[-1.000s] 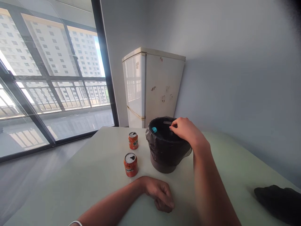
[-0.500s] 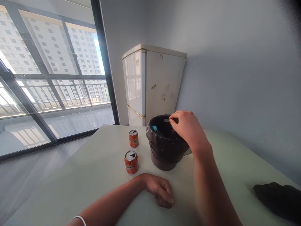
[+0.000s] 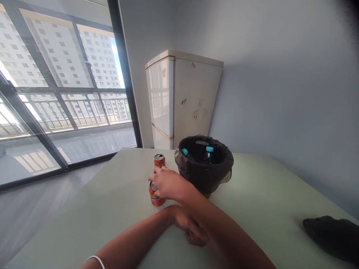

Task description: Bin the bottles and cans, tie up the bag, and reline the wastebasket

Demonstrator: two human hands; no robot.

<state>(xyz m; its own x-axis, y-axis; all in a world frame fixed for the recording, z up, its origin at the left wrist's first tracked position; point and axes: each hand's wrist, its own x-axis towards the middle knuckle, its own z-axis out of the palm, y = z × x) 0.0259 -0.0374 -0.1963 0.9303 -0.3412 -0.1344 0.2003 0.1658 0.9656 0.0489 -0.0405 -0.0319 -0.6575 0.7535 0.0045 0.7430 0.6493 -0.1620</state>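
Right hand (image 3: 168,183) around the top of the nearer can (image 3: 156,200)

A glass door (image 3: 64,127) in dark frames fills the far left, beyond the right hand, with a balcony railing (image 3: 89,112) and tall buildings (image 3: 58,56) behind it. The counter (image 3: 117,194), pale and faintly green, stretches away on both sides of the hands. Past the right hand, beyond the counter's far edge, a white fridge (image 3: 195,89) with brownish marks on its side stands in front of a grey wall (image 3: 275,74), which runs on to the right. A dark object (image 3: 332,237), too indistinct to name, lies on the counter well to the right of both hands.

The nearer can, orange, stands upright under the right hand, its long axis vertical and its silver top facing up. The fingers are parted, some across the top and the thumb at the near side; whether they press on it I cannot tell. Just beyond that hand the farther can (image 3: 159,160) also stands upright, opening upward. The left hand (image 3: 193,228), its fingers folded in, lies nearer the viewer, partly covered by the right forearm (image 3: 221,224). Right of and beyond the right hand, a bin (image 3: 202,179) with a black liner faces mouth up; two teal caps (image 3: 209,149) show inside.
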